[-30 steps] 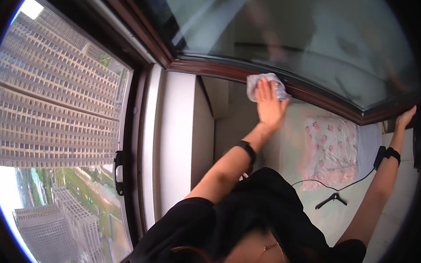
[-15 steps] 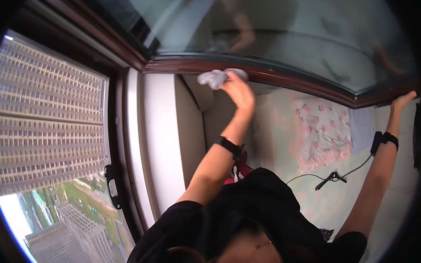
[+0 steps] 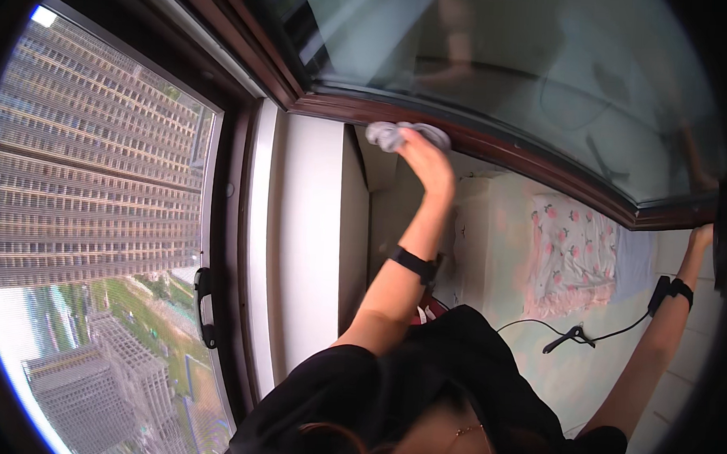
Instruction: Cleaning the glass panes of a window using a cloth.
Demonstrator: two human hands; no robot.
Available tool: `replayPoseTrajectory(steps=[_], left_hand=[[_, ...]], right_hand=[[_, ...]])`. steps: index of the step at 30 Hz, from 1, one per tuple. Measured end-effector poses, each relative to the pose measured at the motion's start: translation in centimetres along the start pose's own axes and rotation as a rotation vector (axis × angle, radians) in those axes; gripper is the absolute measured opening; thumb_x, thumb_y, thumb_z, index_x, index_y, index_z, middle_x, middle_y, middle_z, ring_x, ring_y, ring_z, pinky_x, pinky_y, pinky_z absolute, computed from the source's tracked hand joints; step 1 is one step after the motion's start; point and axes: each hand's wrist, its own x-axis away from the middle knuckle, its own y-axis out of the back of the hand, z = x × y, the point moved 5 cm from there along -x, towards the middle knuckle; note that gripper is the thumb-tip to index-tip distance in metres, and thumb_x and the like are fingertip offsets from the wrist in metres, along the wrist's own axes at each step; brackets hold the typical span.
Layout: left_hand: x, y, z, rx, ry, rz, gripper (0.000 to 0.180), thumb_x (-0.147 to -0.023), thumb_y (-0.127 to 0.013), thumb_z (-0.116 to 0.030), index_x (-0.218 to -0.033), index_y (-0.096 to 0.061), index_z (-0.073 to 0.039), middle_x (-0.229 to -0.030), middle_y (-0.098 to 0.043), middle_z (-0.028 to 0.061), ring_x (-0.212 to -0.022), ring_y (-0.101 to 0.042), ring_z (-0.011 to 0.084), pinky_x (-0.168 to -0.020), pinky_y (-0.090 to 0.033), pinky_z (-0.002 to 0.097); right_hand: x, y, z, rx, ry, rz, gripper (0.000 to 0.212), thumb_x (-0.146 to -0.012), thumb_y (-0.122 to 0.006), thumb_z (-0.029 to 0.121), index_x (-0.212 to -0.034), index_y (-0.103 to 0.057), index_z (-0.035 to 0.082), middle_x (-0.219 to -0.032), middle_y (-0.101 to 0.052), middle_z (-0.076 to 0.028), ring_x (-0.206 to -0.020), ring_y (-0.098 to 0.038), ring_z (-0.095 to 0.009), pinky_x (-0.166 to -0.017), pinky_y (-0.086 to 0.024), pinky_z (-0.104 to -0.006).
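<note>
A crumpled light-grey cloth (image 3: 386, 136) is bunched in my left hand (image 3: 428, 166), whose fingers are closed around it. It presses against the lower rail of an open window sash (image 3: 496, 152) with a dark red-brown frame. Glass (image 3: 500, 62) above the rail carries reflections of my arms. At the far right, my right hand (image 3: 702, 235) grips the sash near its lower corner; its fingers are mostly hidden behind the frame's edge. Black bands circle both wrists, and the right one bears a small black device (image 3: 660, 295).
To the left, a screened window (image 3: 97, 191) with a black handle (image 3: 204, 308) looks onto tall buildings. A white sill wall (image 3: 306, 249) runs beside it. Below the sash lie a strawberry-patterned cloth (image 3: 572, 251) and a black cable with a clip (image 3: 569, 340).
The view has shifted, so the sash and window sit differently in it. My left hand stays on the lower rail with the cloth, and my right hand remains at the sash's far corner.
</note>
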Motion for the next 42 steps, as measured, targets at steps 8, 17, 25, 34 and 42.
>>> replayPoseTrajectory(steps=[8, 17, 25, 34, 42], left_hand=[[-11.4, 6.0, -5.7, -0.192, -0.308, -0.319, 0.059, -0.092, -0.039, -0.036, -0.120, -0.026, 0.015, -0.120, -0.038, 0.0325, -0.108, -0.043, 0.0385, -0.096, -0.030, 0.0429], [2.7, -1.9, -1.3, -0.079, -0.254, 0.067, 0.060, -0.092, -0.038, -0.015, -0.132, -0.002, 0.012, -0.132, -0.022, 0.0288, -0.121, -0.030, 0.0309, -0.103, -0.019, 0.0362], [16.3, -8.9, 1.9, -0.130, -0.238, 0.180, 0.031, -0.087, -0.042, -0.006, -0.113, -0.036, 0.012, -0.112, -0.040, 0.0251, -0.104, -0.041, 0.0352, -0.095, -0.027, 0.0377], [33.8, -15.6, 3.1, -0.283, -0.153, 0.516, 0.043, -0.085, -0.043, -0.005, -0.122, -0.030, 0.013, -0.121, -0.033, 0.0363, -0.111, -0.034, 0.0493, -0.097, -0.027, 0.0427], [44.7, -15.9, 3.5, -0.420, -0.120, 1.310, 0.021, -0.078, -0.050, -0.012, -0.092, -0.049, 0.004, -0.087, -0.055, 0.0286, -0.084, -0.052, 0.0440, -0.072, -0.041, 0.0461]], right_hand=[[2.4, -3.8, 0.5, -0.064, 0.082, 0.027, 0.068, -0.091, -0.018, 0.052, -0.129, -0.035, -0.003, -0.131, -0.040, -0.011, -0.118, -0.039, -0.025, -0.102, -0.028, -0.0347], [0.2, 0.2, 1.3, -0.066, 0.105, -0.017, 0.070, -0.091, -0.025, 0.053, -0.132, -0.028, -0.003, -0.137, -0.033, -0.011, -0.123, -0.033, -0.024, -0.104, -0.023, -0.0313], [0.8, -2.1, -0.7, -0.080, 0.078, -0.014, 0.083, -0.083, -0.036, 0.064, -0.122, -0.042, -0.010, -0.125, -0.046, -0.016, -0.115, -0.043, -0.022, -0.097, -0.030, -0.0284], [4.1, -2.3, 2.3, -0.116, 0.264, 0.099, 0.082, -0.083, -0.035, 0.065, -0.099, -0.052, -0.013, -0.096, -0.055, -0.008, -0.091, -0.045, -0.016, -0.086, -0.035, -0.0273], [5.6, -0.8, 2.7, -0.116, 0.277, 0.240, 0.072, -0.087, -0.037, 0.056, -0.114, -0.042, -0.010, -0.118, -0.046, -0.015, -0.109, -0.043, -0.023, -0.096, -0.031, -0.0311]])
